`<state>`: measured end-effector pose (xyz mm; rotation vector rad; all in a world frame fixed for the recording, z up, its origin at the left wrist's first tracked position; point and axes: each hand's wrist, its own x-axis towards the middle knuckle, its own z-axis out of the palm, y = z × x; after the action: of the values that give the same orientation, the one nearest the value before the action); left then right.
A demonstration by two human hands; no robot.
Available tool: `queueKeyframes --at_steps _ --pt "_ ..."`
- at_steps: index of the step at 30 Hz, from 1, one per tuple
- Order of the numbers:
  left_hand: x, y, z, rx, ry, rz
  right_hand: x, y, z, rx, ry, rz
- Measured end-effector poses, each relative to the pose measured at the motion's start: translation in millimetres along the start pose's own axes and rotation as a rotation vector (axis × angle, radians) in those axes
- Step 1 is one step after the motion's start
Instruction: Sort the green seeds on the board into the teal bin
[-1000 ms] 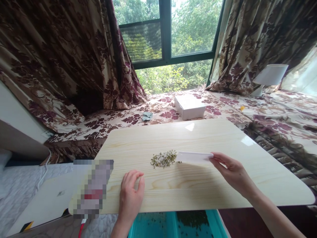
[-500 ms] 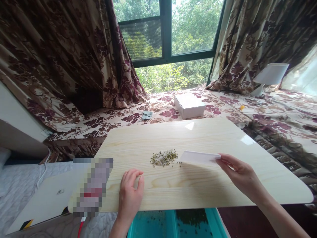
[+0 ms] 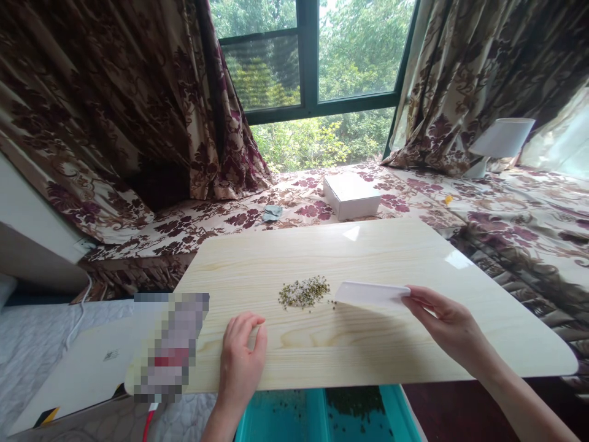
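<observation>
My right hand point(image 3: 446, 322) pinches one end of a thin white flat piece point(image 3: 370, 293), perhaps a shallow tray or lid; its exact kind I cannot make out. That piece is held tilted over the table, its far end close to a small pile of mixed green beans and white grains point(image 3: 304, 291). A few loose beans lie between the pile and the piece. To the left of the pile, my left hand point(image 3: 242, 353) rests on the table near its front edge, fingers loosely bent, thumb apart, holding nothing.
The pale wood-patterned table point(image 3: 368, 245) carries a pixelated object point(image 3: 168, 347) at its left, with a red cable. Below the front edge sits a teal divided bin point(image 3: 317, 417) with dark green bits. Behind are a white box point(image 3: 352, 196), a grey-blue cloth point(image 3: 272, 213) and a lamp point(image 3: 504, 138).
Both hands and the white piece stay almost in place. The whole view has shifted very slightly. The pile looks the same.
</observation>
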<state>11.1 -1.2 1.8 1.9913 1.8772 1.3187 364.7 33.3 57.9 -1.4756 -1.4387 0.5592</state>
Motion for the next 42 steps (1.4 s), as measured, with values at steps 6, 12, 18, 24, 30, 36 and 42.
queueKeyframes --at_steps 6,12,18,24,30,36,42 --pt "-1 0 0.0 -0.003 -0.002 -0.008 2 -3 8 0.003 -0.025 -0.038" --pt "0 0 -0.4 -0.002 -0.002 -0.010 7 -5 15 0.005 -0.036 -0.063" --pt "0 0 -0.6 -0.003 -0.006 -0.008 -1 -23 21 0.038 -0.070 -0.101" --pt "1 0 -0.6 0.002 -0.005 -0.004 -17 -51 43 0.112 -0.215 -0.148" --pt "1 0 -0.3 0.004 0.009 0.003 -29 -53 58 0.152 -0.288 -0.108" --pt "1 1 -0.8 -0.009 -0.001 -0.005 -33 -47 62 0.142 -0.260 -0.038" --pt "1 1 -0.9 -0.013 -0.001 0.000 -29 -34 50 0.146 -0.160 0.024"
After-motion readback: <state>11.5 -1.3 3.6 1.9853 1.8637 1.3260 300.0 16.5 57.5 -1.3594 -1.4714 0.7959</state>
